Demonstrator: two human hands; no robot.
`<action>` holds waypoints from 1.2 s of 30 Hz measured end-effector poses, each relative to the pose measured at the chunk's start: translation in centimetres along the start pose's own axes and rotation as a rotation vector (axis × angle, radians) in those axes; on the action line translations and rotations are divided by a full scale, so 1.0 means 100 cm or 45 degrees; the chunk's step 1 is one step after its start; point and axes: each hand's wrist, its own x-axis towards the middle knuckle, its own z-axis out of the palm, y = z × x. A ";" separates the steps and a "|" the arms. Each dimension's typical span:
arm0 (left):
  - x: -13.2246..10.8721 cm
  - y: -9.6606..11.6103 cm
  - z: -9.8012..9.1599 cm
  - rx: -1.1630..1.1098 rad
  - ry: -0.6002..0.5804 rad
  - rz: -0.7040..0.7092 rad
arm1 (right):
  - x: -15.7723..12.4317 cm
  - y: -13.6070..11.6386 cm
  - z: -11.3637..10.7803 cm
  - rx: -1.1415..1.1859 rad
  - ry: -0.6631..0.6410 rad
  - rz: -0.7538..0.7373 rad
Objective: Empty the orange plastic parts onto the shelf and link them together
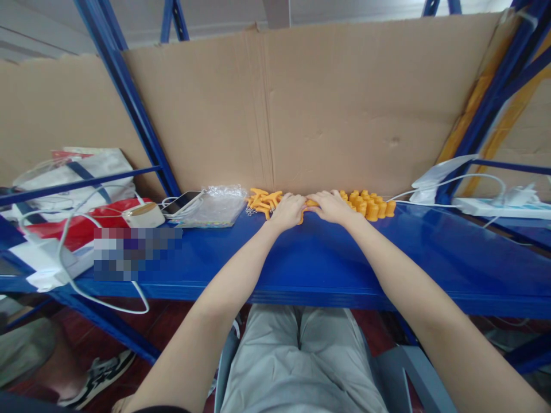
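Note:
Both my hands meet at the back of a blue shelf (327, 258), against a cardboard sheet (344, 103). My left hand (287, 210) is curled, and my right hand (330, 206) is closed beside it. Between their fingertips sits a small orange plastic part (310, 203) that both seem to pinch. To the left lies a loose pile of flat orange pieces (262, 201). To the right stands a cluster of orange pegs (370, 205), close to my right hand.
A clear plastic bag (217, 205) and a phone (183, 202) lie left of the pile, near a red bag (81, 223) and white cables (64, 241). A white power strip (499, 207) rests at the right. Another person's shoe (101, 376) shows on the floor at lower left.

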 end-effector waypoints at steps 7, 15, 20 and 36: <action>0.000 0.001 -0.001 -0.030 0.030 -0.008 | 0.001 -0.004 -0.003 -0.056 0.050 -0.002; 0.007 -0.002 0.009 -0.440 0.106 -0.238 | 0.002 -0.007 -0.008 -0.155 0.231 -0.038; 0.003 -0.001 0.007 -0.401 0.057 -0.250 | 0.001 -0.003 -0.003 -0.121 0.176 -0.042; 0.006 0.000 0.009 -0.405 0.019 -0.324 | 0.001 -0.003 -0.005 -0.178 0.182 0.004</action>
